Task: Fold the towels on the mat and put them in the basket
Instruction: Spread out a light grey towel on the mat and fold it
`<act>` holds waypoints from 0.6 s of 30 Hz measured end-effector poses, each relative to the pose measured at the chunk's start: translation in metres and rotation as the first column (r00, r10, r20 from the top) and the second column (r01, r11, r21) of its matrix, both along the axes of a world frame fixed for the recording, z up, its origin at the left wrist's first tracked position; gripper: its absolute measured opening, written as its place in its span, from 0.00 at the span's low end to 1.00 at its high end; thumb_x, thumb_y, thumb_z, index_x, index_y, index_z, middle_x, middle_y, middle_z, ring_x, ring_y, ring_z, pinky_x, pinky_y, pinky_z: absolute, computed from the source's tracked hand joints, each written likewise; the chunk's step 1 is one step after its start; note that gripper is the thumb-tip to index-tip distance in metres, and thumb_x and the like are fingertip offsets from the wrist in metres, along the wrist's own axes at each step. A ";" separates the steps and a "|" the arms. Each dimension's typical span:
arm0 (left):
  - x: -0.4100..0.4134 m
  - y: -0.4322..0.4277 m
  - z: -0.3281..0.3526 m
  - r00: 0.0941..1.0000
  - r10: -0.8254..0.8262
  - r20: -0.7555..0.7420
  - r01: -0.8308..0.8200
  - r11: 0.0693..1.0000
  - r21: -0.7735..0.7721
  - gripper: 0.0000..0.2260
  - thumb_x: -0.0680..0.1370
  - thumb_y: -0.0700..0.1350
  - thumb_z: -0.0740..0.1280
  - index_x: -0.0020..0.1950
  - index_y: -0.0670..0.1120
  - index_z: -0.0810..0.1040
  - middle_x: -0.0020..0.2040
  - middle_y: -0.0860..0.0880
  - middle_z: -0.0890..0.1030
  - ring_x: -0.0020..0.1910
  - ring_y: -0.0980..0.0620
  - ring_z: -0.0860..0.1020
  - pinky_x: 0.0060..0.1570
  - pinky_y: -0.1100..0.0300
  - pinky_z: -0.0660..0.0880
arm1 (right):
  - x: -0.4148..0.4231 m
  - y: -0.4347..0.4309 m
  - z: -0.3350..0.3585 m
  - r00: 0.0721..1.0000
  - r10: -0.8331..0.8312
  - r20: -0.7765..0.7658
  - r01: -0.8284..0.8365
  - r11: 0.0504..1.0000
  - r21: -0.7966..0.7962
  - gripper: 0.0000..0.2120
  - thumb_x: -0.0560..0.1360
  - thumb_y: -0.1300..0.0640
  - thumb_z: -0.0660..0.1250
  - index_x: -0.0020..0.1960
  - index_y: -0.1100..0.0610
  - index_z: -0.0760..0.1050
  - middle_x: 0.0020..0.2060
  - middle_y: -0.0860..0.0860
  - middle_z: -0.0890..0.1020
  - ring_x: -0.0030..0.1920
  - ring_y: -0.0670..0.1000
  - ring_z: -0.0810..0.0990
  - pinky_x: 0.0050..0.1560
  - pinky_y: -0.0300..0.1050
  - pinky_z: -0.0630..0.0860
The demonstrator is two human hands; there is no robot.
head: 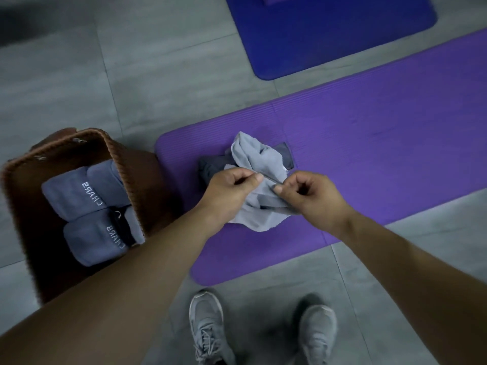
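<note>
On the purple mat, seen from the head camera, I am watching the left hand and right hand each pinching the edge of a crumpled light grey towel that is lying over a dark towel. It is looking soft, light and limp, so I am judging the corners the best hold. The basket is waiting beside the mat.

The light is dim, cool and even, with a bluish cast. The light grey towel throws a soft shadow on the purple mat. Far left of the mat the floor smears into dark blur, and the mat's edges bow.
</note>
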State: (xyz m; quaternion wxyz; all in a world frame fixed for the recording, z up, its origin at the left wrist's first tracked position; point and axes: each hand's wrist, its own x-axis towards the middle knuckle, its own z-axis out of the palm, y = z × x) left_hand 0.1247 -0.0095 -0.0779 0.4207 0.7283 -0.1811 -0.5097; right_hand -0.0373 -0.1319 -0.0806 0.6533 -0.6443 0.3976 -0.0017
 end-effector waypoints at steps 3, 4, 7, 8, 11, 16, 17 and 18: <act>-0.016 -0.017 0.008 0.999 -0.053 0.009 0.053 0.999 0.010 0.07 0.81 0.50 0.69 0.49 0.49 0.85 0.47 0.52 0.87 0.50 0.54 0.84 0.55 0.60 0.79 | -0.021 -0.027 0.013 0.998 0.055 -0.004 -0.055 0.998 -0.031 0.16 0.76 0.53 0.74 0.38 0.63 0.76 0.29 0.50 0.71 0.32 0.48 0.69 0.34 0.44 0.71; -0.024 -0.025 0.011 0.998 -0.064 0.011 0.064 0.998 0.013 0.07 0.81 0.50 0.69 0.50 0.49 0.85 0.47 0.51 0.87 0.51 0.54 0.85 0.56 0.58 0.79 | -0.029 -0.037 0.018 0.997 0.083 -0.008 -0.083 0.995 -0.056 0.18 0.76 0.53 0.74 0.38 0.66 0.73 0.28 0.50 0.69 0.30 0.46 0.66 0.31 0.40 0.67; -0.055 -0.053 0.023 0.998 -0.069 0.001 0.069 0.997 0.024 0.07 0.82 0.49 0.69 0.49 0.48 0.84 0.45 0.54 0.87 0.49 0.58 0.84 0.54 0.60 0.78 | -0.057 -0.075 0.027 0.991 0.135 -0.021 -0.136 0.987 -0.080 0.23 0.76 0.54 0.74 0.32 0.62 0.66 0.26 0.48 0.64 0.27 0.45 0.61 0.27 0.36 0.60; -0.067 -0.065 0.027 0.998 -0.065 0.006 0.065 0.998 0.022 0.07 0.82 0.48 0.69 0.48 0.48 0.84 0.45 0.53 0.87 0.48 0.58 0.84 0.53 0.62 0.78 | -0.068 -0.089 0.031 0.989 0.146 -0.021 -0.148 0.986 -0.077 0.23 0.76 0.53 0.74 0.31 0.59 0.65 0.25 0.47 0.63 0.27 0.45 0.60 0.26 0.37 0.60; -0.104 -0.104 0.038 0.998 -0.035 0.057 0.033 0.999 0.031 0.07 0.81 0.47 0.69 0.48 0.45 0.84 0.46 0.49 0.87 0.50 0.54 0.84 0.53 0.62 0.79 | -0.106 -0.134 0.037 0.976 0.216 -0.027 -0.218 0.971 -0.097 0.24 0.77 0.51 0.73 0.31 0.61 0.64 0.25 0.48 0.62 0.27 0.45 0.59 0.26 0.37 0.59; -0.173 -0.164 0.051 0.993 0.008 0.116 -0.014 0.999 0.052 0.06 0.81 0.44 0.70 0.44 0.49 0.83 0.37 0.59 0.84 0.41 0.64 0.80 0.47 0.70 0.75 | -0.186 -0.221 0.042 0.875 0.445 -0.189 -0.482 0.832 -0.275 0.25 0.77 0.41 0.69 0.34 0.59 0.67 0.25 0.43 0.66 0.27 0.44 0.64 0.28 0.37 0.62; -0.186 -0.176 0.052 0.992 -0.002 0.127 -0.006 0.998 0.059 0.07 0.81 0.44 0.70 0.43 0.50 0.82 0.36 0.60 0.83 0.40 0.65 0.80 0.46 0.71 0.75 | -0.202 -0.239 0.044 0.854 0.469 -0.228 -0.519 0.802 -0.295 0.24 0.77 0.40 0.68 0.34 0.57 0.68 0.25 0.43 0.67 0.27 0.44 0.65 0.29 0.37 0.64; -0.198 -0.188 0.054 0.991 -0.008 0.132 0.000 0.998 0.066 0.07 0.81 0.45 0.70 0.43 0.51 0.83 0.36 0.59 0.83 0.40 0.65 0.80 0.45 0.71 0.75 | -0.216 -0.257 0.046 0.832 0.489 -0.264 -0.553 0.774 -0.308 0.23 0.77 0.40 0.67 0.34 0.56 0.69 0.26 0.44 0.68 0.28 0.44 0.66 0.30 0.37 0.64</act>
